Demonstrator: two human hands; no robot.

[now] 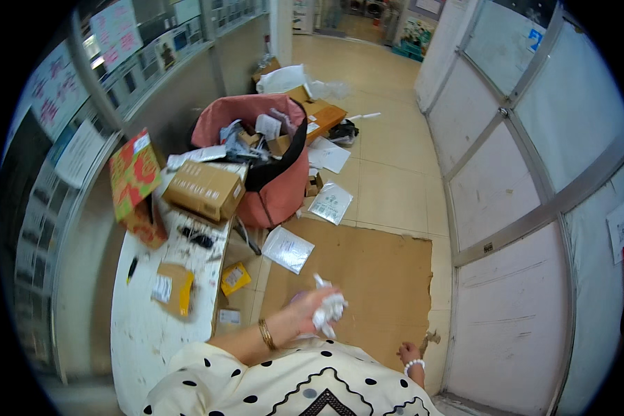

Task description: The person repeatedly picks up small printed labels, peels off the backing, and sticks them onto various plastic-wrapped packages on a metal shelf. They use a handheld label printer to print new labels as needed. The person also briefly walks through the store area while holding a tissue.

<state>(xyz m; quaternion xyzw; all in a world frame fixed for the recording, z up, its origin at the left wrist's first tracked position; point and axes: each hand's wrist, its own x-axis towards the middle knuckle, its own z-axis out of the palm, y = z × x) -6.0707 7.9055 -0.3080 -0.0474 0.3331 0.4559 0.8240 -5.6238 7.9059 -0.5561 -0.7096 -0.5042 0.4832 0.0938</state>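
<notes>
My left hand (306,312), with a gold bracelet at the wrist, is closed around a crumpled white wad (329,312) in front of my body. The wad looks like soft paper or thin plastic; which one, I cannot tell. Lower and to the right, my right hand (409,352) hangs beside my body, wearing a white bead bracelet. Its fingers curl inward and nothing shows in them. Close to it is a small torn brown scrap (432,338). A flattened cardboard sheet (374,270) lies on the floor below both hands.
A white table (128,333) at left holds a brown box (204,191), a red-green box (137,184) and a brown-yellow parcel (172,288). A pink bin (288,184) overflows with packages. A white packet (288,249) lies on the floor. A panelled partition (506,291) runs along the right.
</notes>
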